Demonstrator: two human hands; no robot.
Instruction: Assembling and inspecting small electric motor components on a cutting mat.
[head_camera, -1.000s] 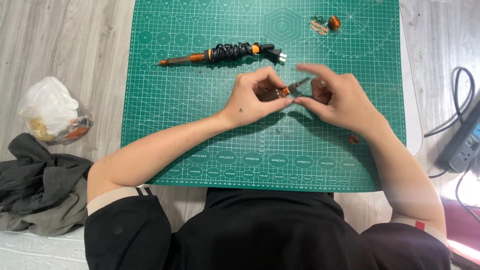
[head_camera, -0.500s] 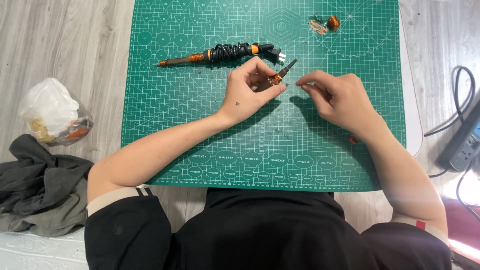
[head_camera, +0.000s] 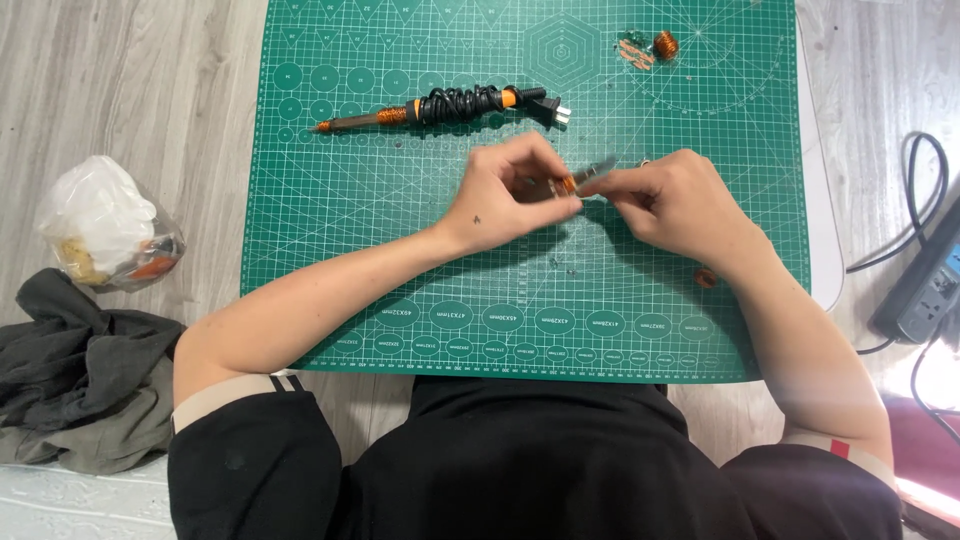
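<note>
Pinched between the fingertips of the left hand (head_camera: 510, 190) and the right hand (head_camera: 680, 205): a small orange part (head_camera: 568, 184), too tiny to make out closely, with a slim grey metal piece (head_camera: 598, 170) slanting up and to the right from it. Held just above the middle of the green cutting mat (head_camera: 400, 250), near its upper half.

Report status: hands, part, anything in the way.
Left hand and right hand pinch a small orange-tipped part together. Soldering iron lies beyond, apart.
</note>
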